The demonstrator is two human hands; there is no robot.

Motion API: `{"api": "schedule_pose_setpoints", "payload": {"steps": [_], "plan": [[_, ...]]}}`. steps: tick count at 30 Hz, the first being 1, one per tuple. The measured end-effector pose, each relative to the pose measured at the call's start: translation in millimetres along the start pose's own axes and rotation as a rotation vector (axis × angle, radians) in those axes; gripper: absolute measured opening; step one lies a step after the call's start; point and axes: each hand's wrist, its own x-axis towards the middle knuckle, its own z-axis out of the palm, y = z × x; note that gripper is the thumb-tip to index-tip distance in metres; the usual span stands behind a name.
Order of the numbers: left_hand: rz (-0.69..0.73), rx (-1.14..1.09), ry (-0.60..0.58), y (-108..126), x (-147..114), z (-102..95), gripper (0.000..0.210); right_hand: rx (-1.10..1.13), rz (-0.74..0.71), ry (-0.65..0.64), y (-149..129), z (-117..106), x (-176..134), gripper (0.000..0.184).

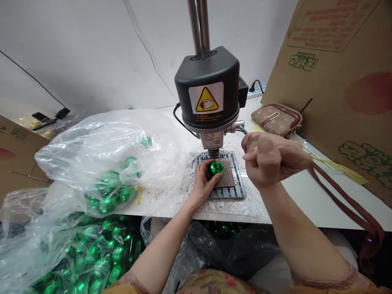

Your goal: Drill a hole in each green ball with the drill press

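Observation:
My left hand [204, 182] grips a shiny green faceted ball [217, 167] from its left and near side, thumb in front. The ball rests on a brownish square pad [229, 176] over the slotted metal base [239, 192] of a bench drill press [208, 92]. Directly above the ball is the chuck [213, 153], its bit at or just over the ball's top; contact is hard to make out. My right hand [266, 157] is closed around the feed lever [241, 128] on the drill's right side, hiding the lever's end.
Clear plastic bags [92, 134] of green balls [107, 192] lie to the left, with more bagged balls [92, 253] below the table edge. Dark shavings surround the base. A patterned purse [275, 118] with a brown strap [346, 208] and a large cardboard box [343, 81] stand right.

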Motion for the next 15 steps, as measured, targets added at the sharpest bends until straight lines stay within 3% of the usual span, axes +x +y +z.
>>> {"api": "schedule_pose_setpoints", "payload": {"steps": [7, 10, 12, 15], "plan": [[0.002, 0.030, 0.005, 3.1, -1.2, 0.0, 0.045, -0.019, -0.050, -0.079, -0.4, -8.6, -7.7, 0.038], [0.006, 0.027, 0.010, 2.1, 0.0, 0.8, 0.045, -0.039, 0.080, -0.007, -6.2, 1.3, 4.2, 0.039], [-0.003, 0.037, 0.010, 2.7, 0.5, 1.3, 0.045, -0.018, 0.196, 0.109, -9.4, 11.6, 19.4, 0.037], [0.009, 0.109, 0.071, 7.9, -6.4, 0.8, 0.042, -0.001, 0.276, 0.093, -11.3, 23.4, 41.5, 0.042]]}}
